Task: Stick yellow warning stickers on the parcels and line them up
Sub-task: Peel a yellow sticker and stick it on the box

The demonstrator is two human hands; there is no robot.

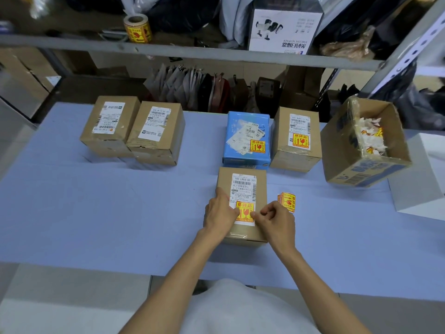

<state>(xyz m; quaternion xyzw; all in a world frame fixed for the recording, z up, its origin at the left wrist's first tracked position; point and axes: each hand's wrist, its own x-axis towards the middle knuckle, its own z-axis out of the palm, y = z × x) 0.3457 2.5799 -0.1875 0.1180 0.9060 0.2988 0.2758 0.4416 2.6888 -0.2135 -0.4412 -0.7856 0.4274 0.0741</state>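
Both forearms reach from the near edge to the nearest parcel (261, 189) on the blue table (96, 213). The left hand (220, 213) lies flat, pressing the yellow sticker (244, 211) onto its label, while the right hand (277, 219), fingers curled, pinches the sticker's right edge. Loose stickers (287, 201) lie just right of it. Farther back stand a stickered blue parcel (240, 121) and a brown parcel (281, 131).
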